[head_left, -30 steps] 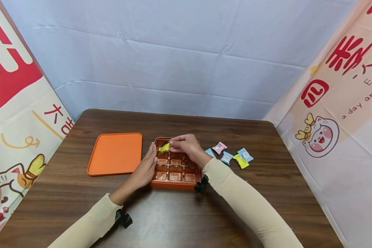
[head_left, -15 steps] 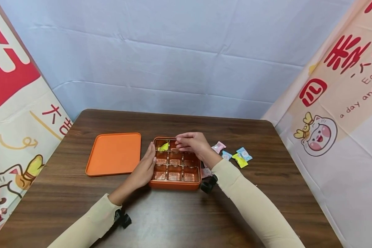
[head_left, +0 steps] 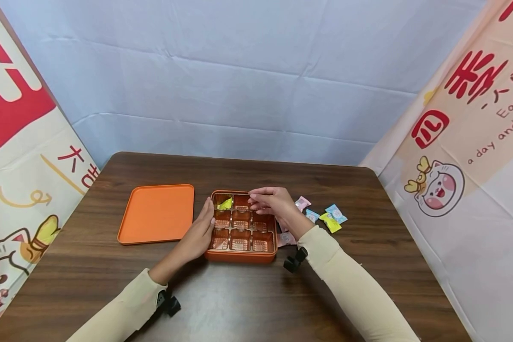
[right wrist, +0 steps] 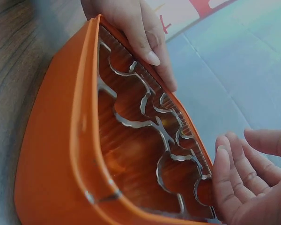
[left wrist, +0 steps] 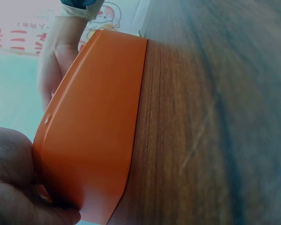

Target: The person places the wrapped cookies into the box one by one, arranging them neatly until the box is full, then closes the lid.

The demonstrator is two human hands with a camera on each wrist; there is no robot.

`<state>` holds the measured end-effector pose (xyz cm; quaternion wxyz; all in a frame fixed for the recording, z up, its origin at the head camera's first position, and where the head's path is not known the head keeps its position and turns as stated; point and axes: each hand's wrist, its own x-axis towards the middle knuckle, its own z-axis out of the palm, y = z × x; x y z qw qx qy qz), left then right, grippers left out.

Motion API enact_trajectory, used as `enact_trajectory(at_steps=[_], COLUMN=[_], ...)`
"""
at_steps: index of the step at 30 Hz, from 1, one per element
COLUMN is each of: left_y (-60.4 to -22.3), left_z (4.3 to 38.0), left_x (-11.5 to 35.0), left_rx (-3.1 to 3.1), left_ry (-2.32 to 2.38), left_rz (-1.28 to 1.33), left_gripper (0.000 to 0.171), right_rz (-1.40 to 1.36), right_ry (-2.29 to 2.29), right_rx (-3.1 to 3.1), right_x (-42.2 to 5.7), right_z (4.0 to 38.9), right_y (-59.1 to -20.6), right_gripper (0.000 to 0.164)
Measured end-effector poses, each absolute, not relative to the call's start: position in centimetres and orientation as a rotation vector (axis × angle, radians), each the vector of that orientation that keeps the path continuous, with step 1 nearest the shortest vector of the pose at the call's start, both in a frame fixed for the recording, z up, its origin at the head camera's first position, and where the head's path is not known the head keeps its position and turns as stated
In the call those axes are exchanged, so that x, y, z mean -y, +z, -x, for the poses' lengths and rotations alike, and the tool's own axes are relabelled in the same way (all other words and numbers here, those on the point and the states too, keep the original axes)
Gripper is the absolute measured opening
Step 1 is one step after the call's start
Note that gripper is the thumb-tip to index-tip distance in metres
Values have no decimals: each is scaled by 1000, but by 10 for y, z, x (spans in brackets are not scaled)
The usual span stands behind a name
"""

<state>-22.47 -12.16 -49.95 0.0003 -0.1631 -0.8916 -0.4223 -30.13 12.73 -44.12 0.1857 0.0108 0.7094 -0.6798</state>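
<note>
An orange box (head_left: 239, 257) with a clear insert of several compartments stands mid-table in the head view. One yellow wrapped candy (head_left: 224, 204) lies in its back left compartment. My left hand (head_left: 198, 235) rests along the box's left side, fingers straight; the right wrist view shows that hand's fingers (right wrist: 140, 35) at the rim. Over the back right part of the box is my right hand (head_left: 278, 204). Its thumb stands apart from the loosely bent fingers (right wrist: 222, 173), with nothing between them in the right wrist view.
An orange lid (head_left: 156, 213) lies flat left of the box. On the right are several wrapped candies: a pink one (head_left: 302, 203), a blue one (head_left: 312, 215), a yellow one (head_left: 331, 222) and a pale pink one (head_left: 286, 238) near the box. The right forearm partly covers this group.
My right hand has let go of the yellow candy in the back left compartment and drawn off to the right. The left hand has stayed at the box's side.
</note>
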Motion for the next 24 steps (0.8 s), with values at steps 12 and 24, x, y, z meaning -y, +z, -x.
enact_trajectory(at_steps=[12,24], left_y=[-500,-500], left_z=[225,224], left_x=[122,121], left_rx=[2798,2794], left_ry=[-1330,-1331], left_rz=[518,526], left_gripper=[56,56], right_rz=[-54,-61], right_ry=[-1919,-1873], right_rx=[-2043,-2119], right_x=[-140,-156], right_z=[294,277], right_y=[-443,-442], right_gripper=[24,26])
